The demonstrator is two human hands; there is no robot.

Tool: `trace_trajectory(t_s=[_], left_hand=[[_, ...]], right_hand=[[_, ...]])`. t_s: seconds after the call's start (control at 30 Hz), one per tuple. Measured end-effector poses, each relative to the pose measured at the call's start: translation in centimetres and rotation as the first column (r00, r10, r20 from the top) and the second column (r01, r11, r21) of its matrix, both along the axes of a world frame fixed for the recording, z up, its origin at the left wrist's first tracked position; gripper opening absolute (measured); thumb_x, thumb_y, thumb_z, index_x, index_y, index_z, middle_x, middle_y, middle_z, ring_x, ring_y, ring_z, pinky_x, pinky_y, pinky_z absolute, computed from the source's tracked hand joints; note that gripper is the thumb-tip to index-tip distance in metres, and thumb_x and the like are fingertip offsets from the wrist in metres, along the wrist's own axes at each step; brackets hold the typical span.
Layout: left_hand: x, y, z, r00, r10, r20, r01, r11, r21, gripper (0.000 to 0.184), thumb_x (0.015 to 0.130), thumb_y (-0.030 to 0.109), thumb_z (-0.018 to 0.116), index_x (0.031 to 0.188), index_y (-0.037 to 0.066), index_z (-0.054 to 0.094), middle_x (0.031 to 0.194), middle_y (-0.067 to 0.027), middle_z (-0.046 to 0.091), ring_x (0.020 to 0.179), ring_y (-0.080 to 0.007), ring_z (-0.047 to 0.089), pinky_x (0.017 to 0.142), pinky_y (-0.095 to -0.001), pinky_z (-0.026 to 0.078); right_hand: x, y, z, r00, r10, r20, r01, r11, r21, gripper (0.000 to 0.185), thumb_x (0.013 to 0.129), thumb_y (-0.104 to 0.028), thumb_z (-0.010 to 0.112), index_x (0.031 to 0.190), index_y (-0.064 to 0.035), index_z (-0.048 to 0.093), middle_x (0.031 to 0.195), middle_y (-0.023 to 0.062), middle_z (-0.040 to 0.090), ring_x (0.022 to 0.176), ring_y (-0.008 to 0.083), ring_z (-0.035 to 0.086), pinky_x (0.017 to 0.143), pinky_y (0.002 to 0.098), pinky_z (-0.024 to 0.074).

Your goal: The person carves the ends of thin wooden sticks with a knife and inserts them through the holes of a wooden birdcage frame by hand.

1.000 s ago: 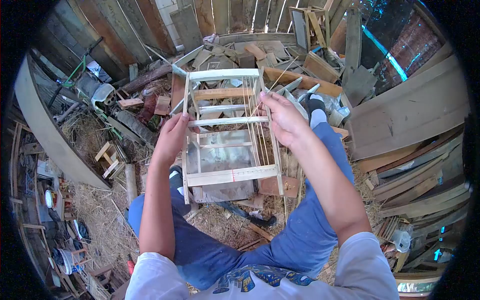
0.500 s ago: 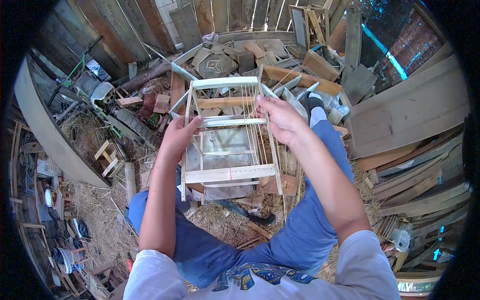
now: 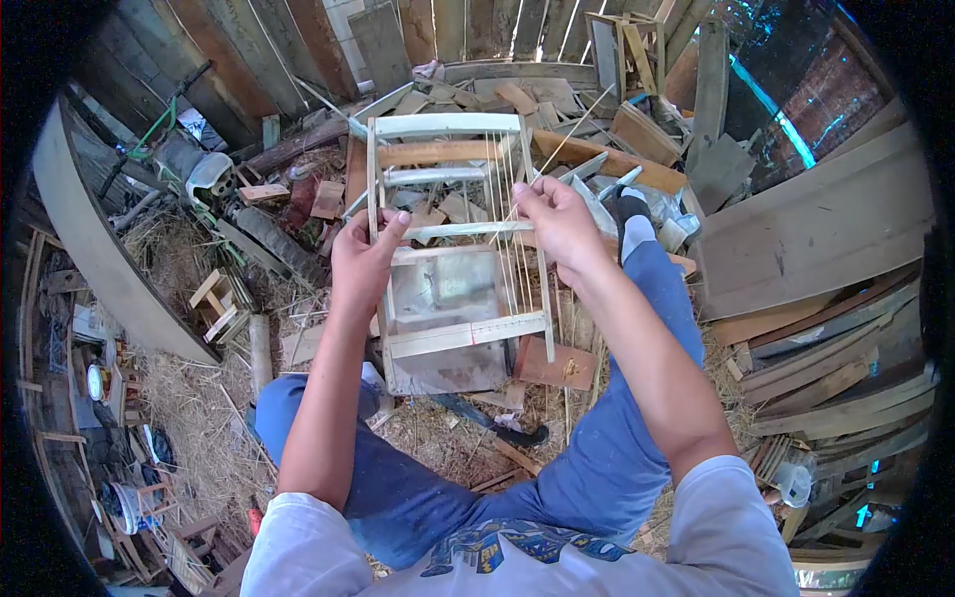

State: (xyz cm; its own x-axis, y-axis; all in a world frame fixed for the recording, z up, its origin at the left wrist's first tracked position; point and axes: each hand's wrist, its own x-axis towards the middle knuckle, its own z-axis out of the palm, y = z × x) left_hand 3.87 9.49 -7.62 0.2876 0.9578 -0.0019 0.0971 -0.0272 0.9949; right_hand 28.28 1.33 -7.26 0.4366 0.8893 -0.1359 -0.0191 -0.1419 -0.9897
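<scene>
A light wooden frame (image 3: pixel 428 339) of slats and crossbars is held up in front of me, its upper end tilted away. Several thin rods (image 3: pixel 514 284) run lengthwise along its right side, between the top and bottom rails. My left hand (image 3: pixel 364 261) is closed around the left upright near the middle crossbar, thumb on top. On the right side, my right hand (image 3: pixel 559 224) pinches a thin bamboo-like stick (image 3: pixel 587 117), which slants across the frame. Its fingers are also against the right upright; how firmly they grip that is hidden.
Beneath the frame lies a dusty, glassy-looking panel (image 3: pixel 448 373). A brown board (image 3: pixel 562 364) is beside it. Scrap wood (image 3: pixel 468 95) piles up along the plank wall. A large panel (image 3: pixel 816 219) leans at right, and a curved-looking board (image 3: pixel 95 229) stands at left. Straw covers the ground.
The wooden frame has tilted and risen a little away from me, its lower rail moving up. The thin stick now points farther up and right from my right hand.
</scene>
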Motion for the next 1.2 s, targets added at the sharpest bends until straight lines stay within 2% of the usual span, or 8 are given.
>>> trace_trajectory(t_s=[0.27,0.4,0.5,0.63,0.77,0.87,0.97,1.2], left_hand=[[-0.4,0.0,-4.8,0.994,0.106,-0.022,-0.087,0.907,0.412,0.031,0.112,0.027,0.053,0.103,0.0,0.067,0.08,0.0008,0.059,0.071,-0.005,0.045,0.063,-0.0243,0.038],[-0.5,-0.8,-5.2,0.993,0.12,0.006,-0.096,0.767,0.635,0.043,0.115,0.034,0.041,0.104,-0.001,0.064,0.086,-0.0048,0.06,0.075,-0.0105,0.056,0.065,-0.0277,0.045],[-0.9,-1.9,-5.8,0.994,0.082,0.07,-0.107,0.819,0.564,0.049,0.115,0.039,0.035,0.107,-0.002,0.061,0.088,-0.0073,0.059,0.078,-0.0143,0.06,0.067,-0.0306,0.051],[-1.6,-3.2,-6.1,0.996,0.08,0.033,-0.085,0.839,0.538,0.051,0.114,0.042,0.034,0.109,-0.002,0.058,0.091,-0.0078,0.056,0.077,-0.0155,0.06,0.069,-0.0323,0.053],[-2.3,-3.9,-7.3,0.996,0.092,-0.019,-0.062,0.792,0.607,0.053,0.113,0.047,0.037,0.108,-0.002,0.056,0.091,-0.0074,0.051,0.077,-0.017,0.055,0.068,-0.0321,0.048],[-3.1,-3.9,-8.9,0.999,0.047,0.005,-0.042,0.816,0.577,0.058,0.111,0.055,0.033,0.109,0.0,0.051,0.094,-0.0048,0.047,0.085,-0.0157,0.046,0.079,-0.0305,0.04],[-4.0,-3.8,-9.7,1.0,0.017,0.02,-0.026,0.823,0.568,0.054,0.112,0.05,0.031,0.112,0.0,0.05,0.095,-0.0054,0.045,0.086,-0.0164,0.043,0.08,-0.0314,0.039],[-4.9,-4.3,-10.7,0.997,-0.071,0.015,0.046,0.78,0.624,0.039,0.092,0.026,0.046,0.12,-0.002,0.045,0.101,-0.0115,0.045,0.095,-0.0216,0.046,0.086,-0.0378,0.041]], right_hand=[[-0.3,0.1,-1.2,0.969,-0.001,0.246,-0.025,0.995,0.101,0.023,0.103,-0.022,0.068,0.089,-0.0051,0.064,0.074,-0.0081,0.053,0.068,0.0019,0.043,0.061,0.0228,0.0356],[-0.8,-0.4,-1.3,0.946,-0.006,0.323,-0.028,0.995,0.1,0.021,0.102,-0.021,0.07,0.089,-0.0045,0.064,0.073,-0.0083,0.052,0.067,0.0016,0.043,0.06,0.0229,0.0358],[-0.7,-0.7,-1.3,0.932,0.03,0.362,-0.049,0.998,0.044,0.033,0.096,-0.036,0.074,0.091,-0.0044,0.066,0.068,0.0057,0.056,0.06,0.0139,0.048,0.062,0.034,0.0443],[-0.1,-1.5,-0.8,0.926,0.106,0.363,-0.106,0.994,-0.022,0.03,0.095,-0.033,0.075,0.093,-0.004,0.068,0.074,0.0074,0.059,0.064,0.0155,0.053,0.063,0.0332,0.0449],[-0.1,-3.4,1.6,0.809,-0.037,0.586,-0.084,0.98,0.178,0.025,0.094,-0.027,0.076,0.097,-0.0036,0.07,0.091,0.0106,0.064,0.076,0.0176,0.059,0.068,0.0326,0.0483],[0.0,-4.6,3.2,0.793,0.007,0.61,-0.105,0.987,0.125,0.02,0.096,-0.022,0.074,0.097,-0.0023,0.07,0.096,0.0087,0.066,0.081,0.016,0.063,0.073,0.0306,0.0512],[-1.3,-5.6,4.4,0.96,0.146,0.237,-0.167,0.984,0.068,0.01,0.103,-0.009,0.063,0.1,-0.0006,0.067,0.09,0.0016,0.068,0.084,0.0094,0.065,0.078,0.0265,0.0534],[-4.9,-7.4,3.0,0.929,0.251,0.271,-0.295,0.946,0.137,0.009,0.103,-0.006,0.062,0.107,-0.002,0.069,0.092,0.0031,0.071,0.087,0.0121,0.069,0.08,0.0269,0.055]])
